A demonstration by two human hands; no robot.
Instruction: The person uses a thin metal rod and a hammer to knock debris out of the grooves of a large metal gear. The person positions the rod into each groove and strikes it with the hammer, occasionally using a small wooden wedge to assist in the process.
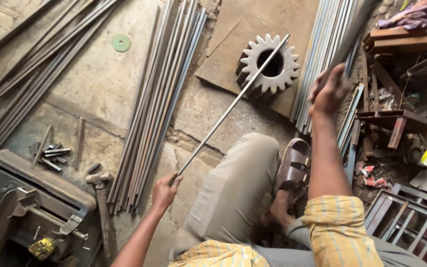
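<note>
A big grey gear wheel (pixel 269 64) with a round hole sits on a flat metal plate (pixel 233 34). Left of the gear lies a long bundle of thin rods (pixel 159 99). One long, thin, straight grey rod (pixel 233 105) rests its far end on top of the gear. The left hand (pixel 165 190) grips its near end tight. Right of the gear, the right hand (pixel 328 91) is shut around a blurry dark bar (pixel 352 32).
</note>
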